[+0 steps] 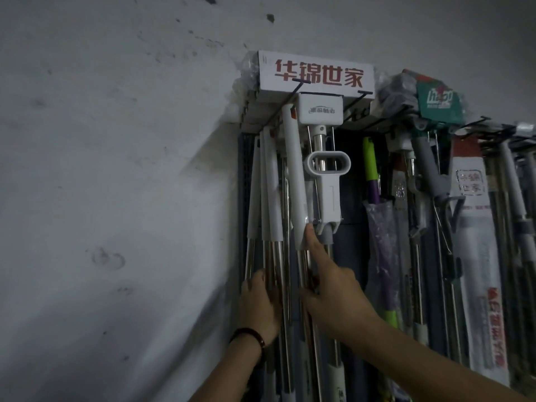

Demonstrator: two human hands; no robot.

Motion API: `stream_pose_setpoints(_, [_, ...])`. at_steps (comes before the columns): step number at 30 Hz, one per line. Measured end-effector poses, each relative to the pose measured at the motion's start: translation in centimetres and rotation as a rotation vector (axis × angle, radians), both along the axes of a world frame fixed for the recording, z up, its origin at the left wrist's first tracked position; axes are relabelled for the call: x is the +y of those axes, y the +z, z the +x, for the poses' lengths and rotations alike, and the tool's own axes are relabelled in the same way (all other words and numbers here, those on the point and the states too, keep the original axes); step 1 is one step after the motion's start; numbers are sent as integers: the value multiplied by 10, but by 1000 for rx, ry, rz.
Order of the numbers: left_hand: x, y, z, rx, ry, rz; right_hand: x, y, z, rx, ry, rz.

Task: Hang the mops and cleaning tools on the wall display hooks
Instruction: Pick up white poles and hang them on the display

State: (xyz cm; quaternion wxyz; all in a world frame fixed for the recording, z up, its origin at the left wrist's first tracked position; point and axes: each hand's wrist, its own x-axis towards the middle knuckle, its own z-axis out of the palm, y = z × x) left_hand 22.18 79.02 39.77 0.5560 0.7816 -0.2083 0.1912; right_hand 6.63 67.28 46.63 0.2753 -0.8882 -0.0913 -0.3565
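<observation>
We seem to be seating the white-handled mop [294, 175] on the hook [290, 94] well above our fingertips, right hand [336, 294] pinching its pole, index straight, left hand [258, 306] against hung poles [272, 256], grip unclear; next, ease off gently.

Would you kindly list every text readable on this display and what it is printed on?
"华锦世家": red, on the white box above the hooks.
"华锦世家": faint square stamp on the white sleeve; its red vertical print is blurred.
Logo on the white mop head: too blurred.
White lettering on the green package: too blurred.
</observation>
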Motion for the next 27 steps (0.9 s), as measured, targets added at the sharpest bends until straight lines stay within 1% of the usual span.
stream_pose_setpoints(1, [2, -6, -11, -53, 47, 47, 0, 0, 0, 7, -1, -12])
stream_pose_setpoints(2, [4, -11, -26, -63, 15, 44, 1, 0, 1, 11, -5, -21])
stream_pose_setpoints(3, [5, -13, -44, -29, -79, 2, 1, 0, 3, 13, -9, -23])
stream_pose_setpoints(5, [8, -15, -74, 92, -260, -6, 2, 0, 9, 15, -19, -24])
stream_pose_setpoints(7, [6, -18, -83, 109, -310, 40, 4, 2, 15, 16, -35, -26])
stream_pose_setpoints(10, [2, -23, -79, 120, -296, 91, 6, 3, 30, 16, -39, 1])
stream_pose_setpoints(17, [1, -26, -61, 90, -213, 97, 4, 7, 58, 61, -22, 19])
stream_pose_setpoints(27, [0, -23, -50, 170, -181, 57, 12, 16, 69, 129, -132, -61])
